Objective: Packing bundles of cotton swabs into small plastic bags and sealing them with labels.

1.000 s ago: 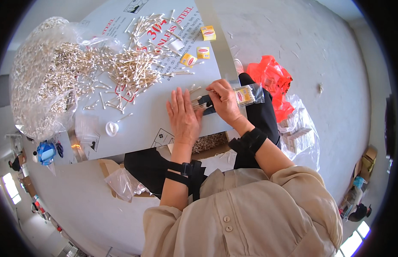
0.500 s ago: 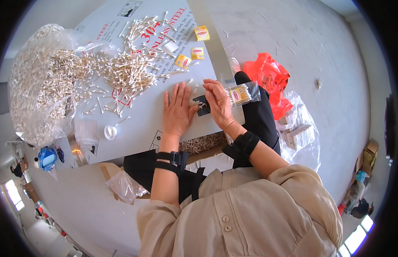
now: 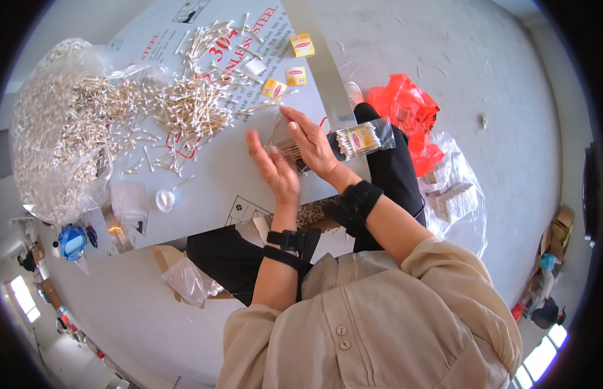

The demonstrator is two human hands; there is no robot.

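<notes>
Between my hands sits a bundle of cotton swabs [image 3: 289, 150], its sticks lying side by side just above the steel-look table. My left hand [image 3: 277, 174] presses on it from the left, thumb against the sticks. From the other side my right hand [image 3: 315, 146] bears on it, fingers long and close together, hiding part of the bundle. Right of that hand, a clear bag of cotton swabs with a yellow card [image 3: 358, 139] rests at the table edge by my leg. A big heap of loose cotton swabs [image 3: 191, 110] lies to the left.
A large clear sack of swabs [image 3: 61, 129] stands at the far left. Small yellow cards [image 3: 295, 76] lie on the tabletop [image 3: 210, 188], near a white round tub [image 3: 165, 200]. A red plastic bag [image 3: 402, 107] and a clear bag of packs [image 3: 454, 198] are on the floor right.
My left hand has come off the tabletop, turned and moved right toward my right hand. The right hand has shifted slightly left. The swab bundle now shows between them.
</notes>
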